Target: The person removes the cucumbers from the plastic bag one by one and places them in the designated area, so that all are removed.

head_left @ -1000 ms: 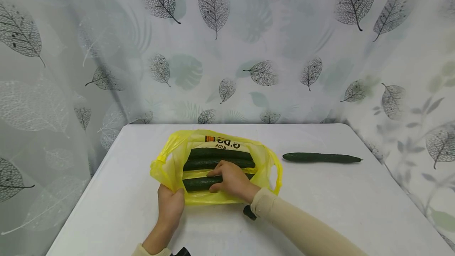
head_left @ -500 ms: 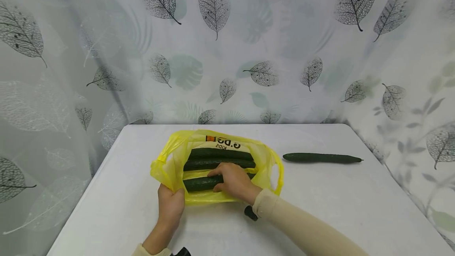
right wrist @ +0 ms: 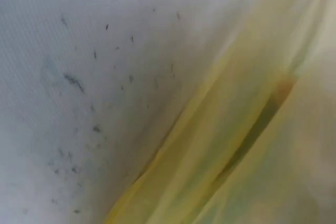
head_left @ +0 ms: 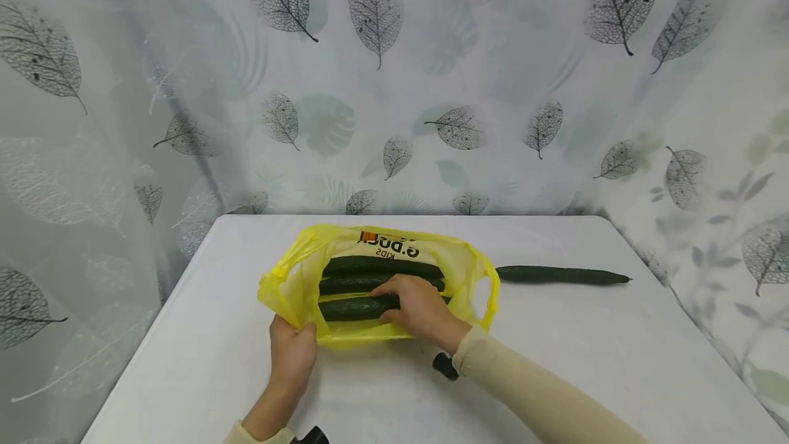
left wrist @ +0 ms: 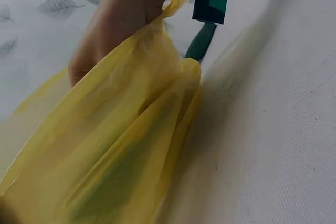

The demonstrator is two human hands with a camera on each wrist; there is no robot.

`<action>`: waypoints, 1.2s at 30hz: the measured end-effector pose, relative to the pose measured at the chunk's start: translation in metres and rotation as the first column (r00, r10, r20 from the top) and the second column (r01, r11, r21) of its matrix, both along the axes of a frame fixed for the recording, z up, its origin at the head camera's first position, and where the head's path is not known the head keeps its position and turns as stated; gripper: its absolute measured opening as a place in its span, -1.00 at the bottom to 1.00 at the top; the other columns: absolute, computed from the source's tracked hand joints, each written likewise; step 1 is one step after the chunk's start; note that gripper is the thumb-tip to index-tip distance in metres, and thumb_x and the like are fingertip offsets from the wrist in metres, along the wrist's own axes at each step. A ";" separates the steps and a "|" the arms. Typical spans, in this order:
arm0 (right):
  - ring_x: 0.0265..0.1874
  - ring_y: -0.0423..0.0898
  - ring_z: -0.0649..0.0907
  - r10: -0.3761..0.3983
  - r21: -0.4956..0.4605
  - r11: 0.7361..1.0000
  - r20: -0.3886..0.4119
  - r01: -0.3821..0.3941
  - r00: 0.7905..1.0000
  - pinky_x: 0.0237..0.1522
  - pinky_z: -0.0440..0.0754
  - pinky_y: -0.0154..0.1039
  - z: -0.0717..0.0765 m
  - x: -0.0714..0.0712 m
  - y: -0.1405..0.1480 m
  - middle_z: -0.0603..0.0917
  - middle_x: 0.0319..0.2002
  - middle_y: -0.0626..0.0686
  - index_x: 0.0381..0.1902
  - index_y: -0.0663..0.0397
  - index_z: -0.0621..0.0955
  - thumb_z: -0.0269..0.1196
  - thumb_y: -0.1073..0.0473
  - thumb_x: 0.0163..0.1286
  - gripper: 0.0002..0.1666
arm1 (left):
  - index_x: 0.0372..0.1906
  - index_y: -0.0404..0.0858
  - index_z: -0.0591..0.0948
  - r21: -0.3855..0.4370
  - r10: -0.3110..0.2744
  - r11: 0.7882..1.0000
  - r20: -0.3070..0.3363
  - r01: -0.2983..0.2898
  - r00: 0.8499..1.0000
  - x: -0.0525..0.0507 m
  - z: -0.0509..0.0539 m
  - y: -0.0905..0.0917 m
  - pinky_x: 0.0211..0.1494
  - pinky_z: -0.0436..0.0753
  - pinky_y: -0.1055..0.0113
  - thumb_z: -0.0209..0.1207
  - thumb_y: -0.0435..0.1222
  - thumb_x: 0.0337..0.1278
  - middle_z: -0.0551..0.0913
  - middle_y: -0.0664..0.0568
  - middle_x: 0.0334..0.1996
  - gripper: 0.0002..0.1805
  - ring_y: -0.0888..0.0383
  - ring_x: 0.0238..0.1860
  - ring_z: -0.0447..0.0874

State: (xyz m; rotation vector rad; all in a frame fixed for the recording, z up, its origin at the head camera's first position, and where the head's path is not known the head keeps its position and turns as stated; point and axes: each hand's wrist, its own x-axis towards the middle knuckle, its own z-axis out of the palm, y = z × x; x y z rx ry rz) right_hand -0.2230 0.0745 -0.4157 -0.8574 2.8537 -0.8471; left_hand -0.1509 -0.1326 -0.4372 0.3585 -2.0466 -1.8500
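Note:
A yellow plastic bag (head_left: pixel 354 341) lies on its side with its mouth facing me, printed lettering showing on the inner wall. My left hand (head_left: pixel 292 355) pinches the bag's front left edge. Inside the bag two dark green cucumbers (head_left: pixel 379 266) lie side by side at the back. A nearer cucumber (head_left: pixel 351 308) lies in front of them, and my right hand (head_left: pixel 422 310) grips it, fingers behind and thumb in front. In the left wrist view the thin bag (left wrist: pixel 105 145) covers much of the scene. The right wrist view has the bag (right wrist: pixel 226 145) hiding the fingers.
Another cucumber (head_left: pixel 564 275) lies on the white table (head_left: pixel 585 362) to the right, its left end behind the bag's handle. A leaf-patterned curtain (head_left: pixel 394 88) hangs behind the table. A black wrist camera (head_left: pixel 445 366) shows under the right wrist.
My right hand has shifted slightly back and to the right, and the nearer cucumber sits closer to the other two. The bag's front edge has risen and its right handle has moved right.

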 end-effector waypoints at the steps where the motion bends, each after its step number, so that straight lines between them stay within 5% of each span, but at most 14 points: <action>1: 0.05 -0.05 0.64 -0.007 -0.009 1.000 0.002 0.007 1.000 0.10 0.57 -0.05 0.001 0.000 0.001 0.71 -0.01 -0.11 0.08 -0.14 0.75 0.48 0.16 0.20 -0.56 | 0.07 -0.52 0.43 -0.002 0.001 1.000 -0.001 -0.001 1.000 0.001 0.001 0.000 -0.15 0.49 0.48 -0.08 -0.67 0.01 0.53 -0.20 -0.12 -0.57 0.11 -0.18 0.45; 18: 0.09 -0.05 0.63 -0.056 -0.115 0.992 -0.025 0.052 0.998 0.14 0.55 -0.05 0.009 0.004 0.016 0.69 0.04 -0.16 0.13 -0.23 0.71 0.49 0.14 0.21 -0.51 | 0.17 -0.47 0.38 0.009 -0.029 1.000 0.034 0.029 0.999 0.004 0.010 -0.001 -0.14 0.54 0.48 -0.09 -0.62 0.13 0.50 -0.20 -0.05 -0.55 0.05 -0.15 0.47; 30: 0.13 -0.15 0.60 0.090 -0.347 0.933 -0.039 -0.098 0.995 0.16 0.55 -0.10 0.006 0.012 0.032 0.64 0.09 -0.23 0.16 -0.12 0.69 0.48 0.20 0.22 -0.48 | 0.12 -0.47 0.41 0.021 -0.015 1.000 0.006 0.015 1.000 0.003 0.008 -0.002 -0.18 0.52 0.46 -0.10 -0.65 0.09 0.51 -0.12 -0.13 -0.56 0.07 -0.21 0.46; 36: 0.16 -0.14 0.58 0.120 -0.403 0.908 -0.011 -0.114 0.993 0.19 0.53 -0.08 0.015 0.018 0.034 0.63 0.12 -0.22 0.18 -0.14 0.67 0.47 0.18 0.24 -0.48 | 0.13 -0.47 0.40 0.018 -0.021 1.000 -0.006 0.021 1.000 0.005 0.007 -0.002 -0.18 0.51 0.45 -0.10 -0.63 0.12 0.51 -0.15 -0.12 -0.57 0.07 -0.21 0.46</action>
